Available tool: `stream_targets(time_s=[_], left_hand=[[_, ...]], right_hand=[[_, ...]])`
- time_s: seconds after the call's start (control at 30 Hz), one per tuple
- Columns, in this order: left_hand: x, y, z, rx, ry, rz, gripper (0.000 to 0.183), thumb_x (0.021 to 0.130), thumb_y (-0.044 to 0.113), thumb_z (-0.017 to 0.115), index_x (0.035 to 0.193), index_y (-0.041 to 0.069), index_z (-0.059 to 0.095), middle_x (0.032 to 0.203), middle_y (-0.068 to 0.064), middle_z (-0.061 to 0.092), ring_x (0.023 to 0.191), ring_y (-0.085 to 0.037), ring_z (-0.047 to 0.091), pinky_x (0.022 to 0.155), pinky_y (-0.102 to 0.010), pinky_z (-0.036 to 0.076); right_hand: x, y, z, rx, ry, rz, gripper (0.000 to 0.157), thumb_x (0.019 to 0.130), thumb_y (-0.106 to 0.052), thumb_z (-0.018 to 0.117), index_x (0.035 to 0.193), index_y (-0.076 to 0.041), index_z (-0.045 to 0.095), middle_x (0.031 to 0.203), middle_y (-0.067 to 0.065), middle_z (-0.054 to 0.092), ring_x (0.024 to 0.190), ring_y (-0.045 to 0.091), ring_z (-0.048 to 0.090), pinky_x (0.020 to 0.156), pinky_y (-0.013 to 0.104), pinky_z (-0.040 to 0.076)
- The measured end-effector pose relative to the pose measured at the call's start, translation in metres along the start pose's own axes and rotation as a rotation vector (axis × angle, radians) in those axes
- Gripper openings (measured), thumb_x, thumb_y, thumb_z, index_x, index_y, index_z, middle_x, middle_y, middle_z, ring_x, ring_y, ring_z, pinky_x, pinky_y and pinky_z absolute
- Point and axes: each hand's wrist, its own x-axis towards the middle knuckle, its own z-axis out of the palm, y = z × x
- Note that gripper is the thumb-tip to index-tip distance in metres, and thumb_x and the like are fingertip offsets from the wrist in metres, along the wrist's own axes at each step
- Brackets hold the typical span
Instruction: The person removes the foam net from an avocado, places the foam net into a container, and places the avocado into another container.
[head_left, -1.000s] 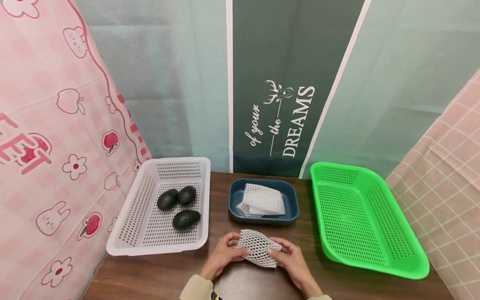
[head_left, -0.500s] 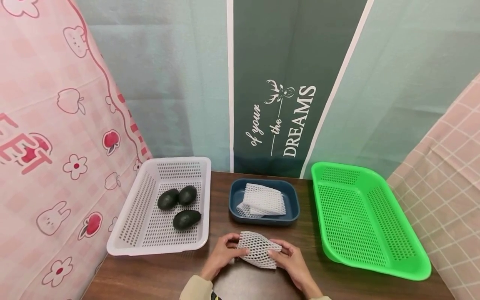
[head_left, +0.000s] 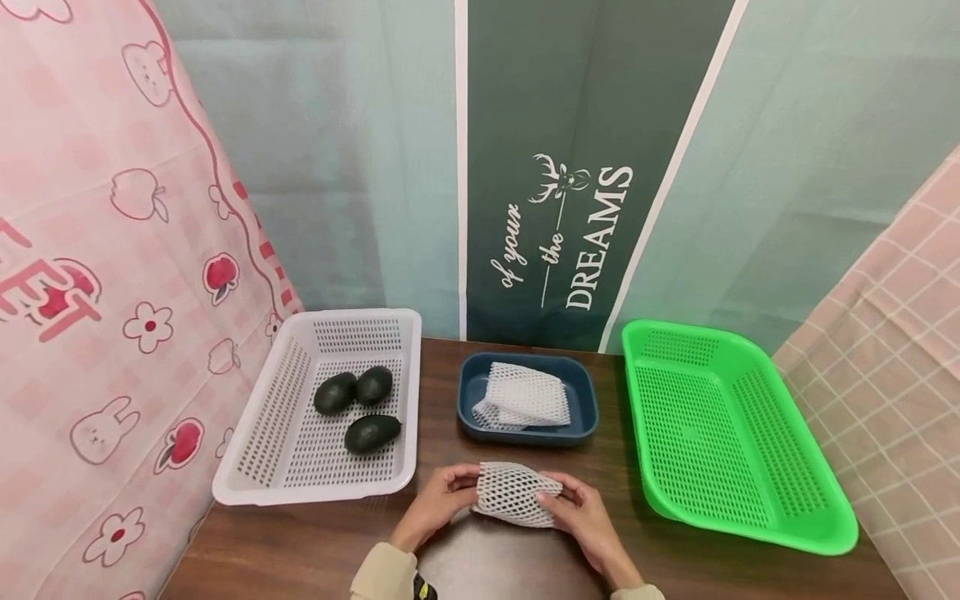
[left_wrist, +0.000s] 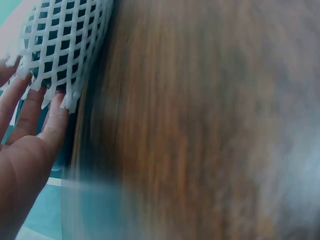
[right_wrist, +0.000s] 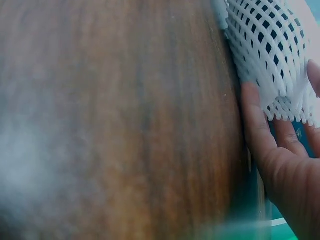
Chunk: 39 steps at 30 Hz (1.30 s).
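Observation:
A white foam net sleeve (head_left: 516,496) lies crosswise between both hands, low in the middle of the head view. It bulges, and something dark shows through its mesh. My left hand (head_left: 442,500) holds the sleeve's left end, thumb at the near edge and fingers behind; in the left wrist view its fingertips (left_wrist: 59,100) are right at the cut rim. At the narrower right end, my right hand (head_left: 581,510) pinches the net, thumb in front. The blue tray (head_left: 588,400) just beyond holds more folded white foam nets (head_left: 528,393).
To the left stands a white perforated basket (head_left: 255,492) with three dark green avocados (head_left: 372,434) in it. A green perforated basket (head_left: 750,467) stands at the right. Patterned cloths hang behind and on both sides of the brown table (head_left: 247,558).
The left thumb has drawn back from the sleeve's front to its left edge. The sleeve now lies more level. The right hand keeps its hold.

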Motion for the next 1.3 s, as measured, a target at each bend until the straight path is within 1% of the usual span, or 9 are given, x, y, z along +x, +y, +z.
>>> stream_targets(time_s=[0.2,0.3,0.4,0.57,0.63,0.8,1.03,1.2,1.3], left_hand=[[0.001,-0.002,0.007,0.011,-0.013,-0.05,0.051,0.078,-0.011,0.061,0.125,-0.022,0.045,0.118,-0.025,0.059,0.111,-0.033,0.056,0.086,-0.029,0.05],[0.003,-0.006,0.011,0.058,-0.011,-0.031,0.057,0.073,-0.015,0.061,0.127,-0.023,0.043,0.119,-0.025,0.057,0.112,-0.034,0.054,0.089,-0.03,0.048],[0.005,-0.007,0.015,0.171,0.012,-0.012,0.061,0.067,-0.018,0.061,0.127,-0.02,0.047,0.117,-0.022,0.059,0.106,-0.028,0.055,0.087,-0.027,0.048],[0.006,-0.002,0.021,0.449,0.068,-0.007,0.059,0.062,-0.015,0.063,0.12,-0.008,0.059,0.109,-0.011,0.064,0.093,-0.016,0.053,0.079,-0.023,0.043],[0.006,0.0,0.021,0.498,0.077,-0.002,0.057,0.062,-0.014,0.064,0.118,-0.005,0.061,0.107,-0.009,0.064,0.09,-0.014,0.051,0.077,-0.023,0.041],[0.005,0.003,0.018,0.497,0.045,0.012,0.052,0.063,-0.014,0.067,0.114,-0.003,0.061,0.099,-0.006,0.065,0.085,-0.013,0.054,0.074,-0.024,0.044],[0.0,0.006,0.008,0.419,0.02,0.025,0.059,0.067,-0.003,0.079,0.122,-0.008,0.058,0.108,-0.012,0.064,0.101,-0.029,0.058,0.084,-0.034,0.048],[-0.002,0.008,0.001,0.429,0.039,0.032,0.056,0.069,0.01,0.086,0.12,0.004,0.064,0.107,-0.004,0.066,0.1,-0.023,0.058,0.087,-0.036,0.047],[-0.002,0.009,-0.002,0.431,0.045,0.035,0.055,0.069,0.013,0.087,0.118,0.006,0.065,0.106,-0.002,0.066,0.098,-0.02,0.059,0.087,-0.033,0.047]], right_hand=[[0.001,0.0,0.001,0.005,0.013,-0.001,0.045,0.087,-0.001,0.07,0.126,0.014,0.052,0.103,0.016,0.065,0.087,0.021,0.066,0.071,0.035,0.057],[0.001,0.002,0.002,0.013,0.028,-0.006,0.045,0.086,0.0,0.07,0.125,0.014,0.053,0.103,0.015,0.066,0.085,0.02,0.066,0.07,0.033,0.056],[0.001,0.003,0.003,0.021,0.04,-0.013,0.044,0.086,0.0,0.071,0.124,0.013,0.054,0.103,0.016,0.066,0.085,0.02,0.065,0.07,0.032,0.056],[0.001,0.004,0.004,0.01,0.055,-0.05,0.042,0.085,0.002,0.071,0.122,0.013,0.055,0.102,0.016,0.066,0.083,0.017,0.065,0.069,0.029,0.055],[0.0,0.005,0.004,0.004,0.058,-0.068,0.041,0.084,0.003,0.071,0.12,0.014,0.056,0.1,0.016,0.067,0.083,0.017,0.066,0.069,0.028,0.055],[-0.002,0.004,0.003,-0.023,0.096,-0.083,0.033,0.082,0.003,0.072,0.111,0.014,0.058,0.093,0.014,0.067,0.079,0.016,0.065,0.068,0.028,0.055],[-0.002,0.001,-0.001,-0.042,0.216,-0.074,0.028,0.08,0.002,0.075,0.103,0.01,0.062,0.085,0.011,0.065,0.07,0.013,0.062,0.059,0.025,0.054],[-0.002,-0.001,-0.006,-0.065,0.268,-0.077,0.034,0.08,0.001,0.076,0.109,0.009,0.061,0.083,0.009,0.065,0.068,0.011,0.061,0.057,0.024,0.052],[-0.003,0.0,-0.007,-0.1,0.269,-0.092,0.039,0.081,-0.001,0.076,0.114,0.006,0.057,0.081,0.006,0.064,0.067,0.01,0.06,0.057,0.023,0.05]])
